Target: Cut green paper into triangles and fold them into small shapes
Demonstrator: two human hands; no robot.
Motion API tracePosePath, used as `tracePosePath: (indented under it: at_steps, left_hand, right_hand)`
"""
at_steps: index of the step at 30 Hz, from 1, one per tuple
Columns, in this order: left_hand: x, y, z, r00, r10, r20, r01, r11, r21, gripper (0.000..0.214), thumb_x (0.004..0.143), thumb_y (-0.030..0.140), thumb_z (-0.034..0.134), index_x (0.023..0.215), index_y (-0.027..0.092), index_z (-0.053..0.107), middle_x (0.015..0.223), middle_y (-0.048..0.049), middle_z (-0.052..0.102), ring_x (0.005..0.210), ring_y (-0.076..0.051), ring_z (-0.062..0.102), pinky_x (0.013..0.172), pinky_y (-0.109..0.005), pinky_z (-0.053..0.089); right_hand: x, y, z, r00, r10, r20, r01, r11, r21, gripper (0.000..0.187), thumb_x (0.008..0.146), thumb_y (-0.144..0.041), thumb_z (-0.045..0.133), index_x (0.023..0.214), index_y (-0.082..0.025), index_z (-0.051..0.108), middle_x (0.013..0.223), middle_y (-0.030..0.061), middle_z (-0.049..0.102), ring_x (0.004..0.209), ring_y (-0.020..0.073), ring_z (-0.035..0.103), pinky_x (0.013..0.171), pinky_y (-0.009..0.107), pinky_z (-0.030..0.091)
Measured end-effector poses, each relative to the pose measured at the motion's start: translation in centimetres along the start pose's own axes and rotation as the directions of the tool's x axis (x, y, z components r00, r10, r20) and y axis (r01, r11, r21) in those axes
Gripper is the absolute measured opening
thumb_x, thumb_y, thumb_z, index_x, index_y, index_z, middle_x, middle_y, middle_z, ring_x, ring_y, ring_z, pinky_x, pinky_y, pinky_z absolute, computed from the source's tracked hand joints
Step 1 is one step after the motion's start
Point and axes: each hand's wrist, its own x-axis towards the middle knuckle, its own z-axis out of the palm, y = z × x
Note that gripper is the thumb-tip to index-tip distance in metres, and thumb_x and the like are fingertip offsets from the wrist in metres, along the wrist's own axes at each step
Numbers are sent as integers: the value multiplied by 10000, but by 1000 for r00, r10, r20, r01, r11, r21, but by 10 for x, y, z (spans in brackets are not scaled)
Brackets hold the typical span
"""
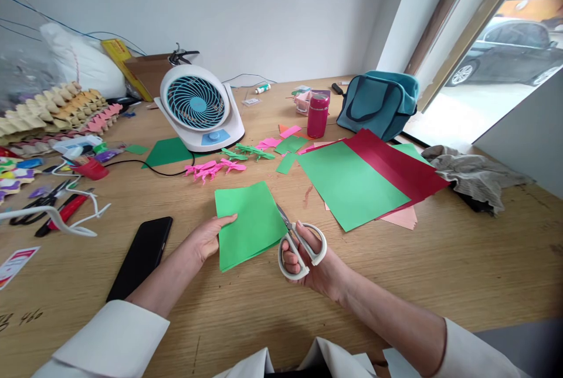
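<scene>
My left hand (211, 234) grips the left edge of a stack of green paper (250, 222), thumb on top and the other fingers hidden beneath. In my right hand (316, 266) are white-handled scissors (294, 272), fingers through the loops. The scissors' handles are spread, and their blades meet the stack's right edge; part of the blades is hidden by the paper. Beyond the stack lie pink paper cutouts (213, 169) and green paper cutouts (253, 152). Large green sheets (352, 181) and red sheets (396, 170) overlap to the right.
A white fan (197, 105) stands at the back. Behind the sheets are a magenta flask (317, 115) and a teal bag (373, 105). A black phone (141, 258) lies by my left forearm. Black-handled scissors (41, 205) and a red cup (91, 168) sit far left, a grey cloth (475, 173) right.
</scene>
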Motion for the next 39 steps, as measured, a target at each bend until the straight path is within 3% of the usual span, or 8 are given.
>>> tracePosePath:
  at_steps: [6,12,18,24,39]
  left_hand:
    - [-1,-8,3,985,167,48,-164,985,-52,314,689,135,820,991,124,733,921,-81,788,785,-204,750,779,-306,614]
    - [4,-10,-3,955,284,87,-276,957,-90,415,597,213,899,976,140,747,965,-70,788,881,-215,744,820,-292,597]
    - [1,-15,-2,941,320,113,-312,947,-81,473,552,286,931,968,146,753,1002,-74,785,949,-226,731,857,-293,581]
    - [-3,-19,2,929,357,101,-350,933,-82,495,559,319,931,990,163,746,1026,-60,782,990,-239,723,872,-312,578]
    - [-4,-21,3,924,371,91,-358,924,-132,505,535,316,942,979,166,753,1034,-59,781,1001,-246,719,829,-298,582]
  right_hand:
    - [2,4,-1,990,-133,37,136,987,-87,583,851,-706,565,819,-129,645,573,-7,559,496,90,485,501,222,318]
    - [1,7,1,968,-236,86,250,938,-239,542,910,-661,508,832,-142,644,553,-10,551,462,94,474,489,230,313]
    - [0,9,2,960,-260,100,278,920,-276,533,938,-643,469,847,-146,642,547,-10,536,470,98,474,491,231,324]
    - [2,9,5,951,-298,85,309,886,-345,538,864,-696,545,825,-166,631,539,-13,542,455,106,471,472,238,330]
    - [-1,9,13,942,-329,-71,270,864,-425,618,740,-795,602,738,-177,595,452,-45,484,403,86,411,440,232,290]
